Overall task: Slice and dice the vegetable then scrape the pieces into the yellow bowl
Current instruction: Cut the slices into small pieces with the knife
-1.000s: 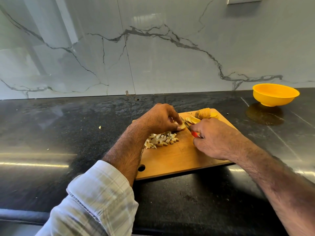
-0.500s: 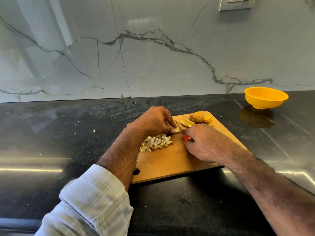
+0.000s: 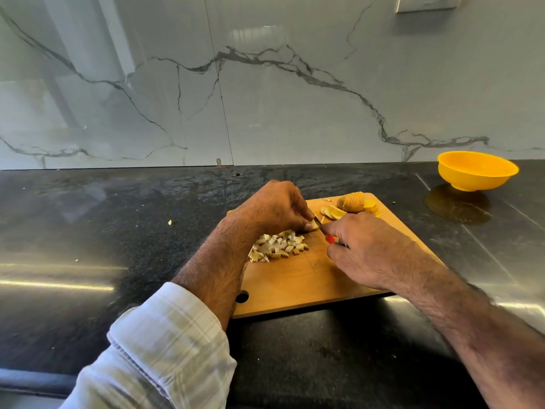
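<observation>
A wooden cutting board [image 3: 306,287] lies on the black counter. My left hand [image 3: 271,206] curls over a pale vegetable slice [image 3: 315,225] and pins it to the board. My right hand [image 3: 368,249] grips a knife [image 3: 320,221] with a red handle; its blade sits right beside my left fingertips. A heap of diced pieces [image 3: 277,246] lies under my left wrist. Uncut slices [image 3: 333,212] and a ridged brown vegetable chunk [image 3: 351,203] rest at the board's far end. The yellow bowl [image 3: 476,170] stands far right near the wall.
A marble-patterned wall [image 3: 265,84] backs the black counter [image 3: 88,231]. One stray vegetable bit [image 3: 169,222] lies on the counter left of the board. A wall socket [image 3: 427,2] sits at the top right.
Both hands stay on the board at the same slice, with the knife working beside my left fingertips. The camera view has shifted slightly.
</observation>
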{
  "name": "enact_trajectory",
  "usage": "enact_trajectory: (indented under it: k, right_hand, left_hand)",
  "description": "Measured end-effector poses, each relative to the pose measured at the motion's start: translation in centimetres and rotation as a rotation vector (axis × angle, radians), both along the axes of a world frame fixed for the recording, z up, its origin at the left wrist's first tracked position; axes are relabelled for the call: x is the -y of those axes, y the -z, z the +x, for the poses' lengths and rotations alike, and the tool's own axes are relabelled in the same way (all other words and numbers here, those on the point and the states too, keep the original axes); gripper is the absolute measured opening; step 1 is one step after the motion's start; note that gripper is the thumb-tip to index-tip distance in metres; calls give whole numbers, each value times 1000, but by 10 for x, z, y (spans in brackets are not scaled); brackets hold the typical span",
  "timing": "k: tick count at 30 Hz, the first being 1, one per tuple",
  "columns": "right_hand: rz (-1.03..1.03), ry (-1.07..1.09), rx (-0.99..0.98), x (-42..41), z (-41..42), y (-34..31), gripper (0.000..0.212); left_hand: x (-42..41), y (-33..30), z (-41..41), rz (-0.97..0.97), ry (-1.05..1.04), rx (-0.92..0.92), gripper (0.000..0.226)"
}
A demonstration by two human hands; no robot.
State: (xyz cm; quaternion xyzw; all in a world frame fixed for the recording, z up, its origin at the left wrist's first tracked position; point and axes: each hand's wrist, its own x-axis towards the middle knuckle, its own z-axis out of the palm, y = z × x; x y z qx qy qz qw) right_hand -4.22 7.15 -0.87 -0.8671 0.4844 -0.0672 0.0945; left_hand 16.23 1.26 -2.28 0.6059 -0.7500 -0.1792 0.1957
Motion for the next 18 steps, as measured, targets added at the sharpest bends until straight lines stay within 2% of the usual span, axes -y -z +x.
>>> enact_trajectory:
  k: [4, 6, 8, 11, 15, 18]
  right_hand:
    - [18, 19, -21, -2, 3, -1, 40]
    - [-10, 24, -2, -2, 1, 2, 35]
    - [-52, 36, 72, 0, -6, 5, 25]
    - [-50, 68, 118, 3, -12, 2, 23]
    - [-9, 65, 96, 2, -9, -3, 36]
    - [2, 59, 95, 4, -10, -2, 33]
  left_hand:
    - [-2, -2, -1, -4, 5, 17, 12]
    - [-3, -2, -1, -18, 12, 37, 18]
    - [-4, 0, -1, -30, 25, 59, 35]
    - [-3, 3, -3, -34, 28, 78, 55]
    - [-4, 1, -5, -60, 9, 77, 45]
    - [-5, 0, -2, -112, -15, 28, 32]
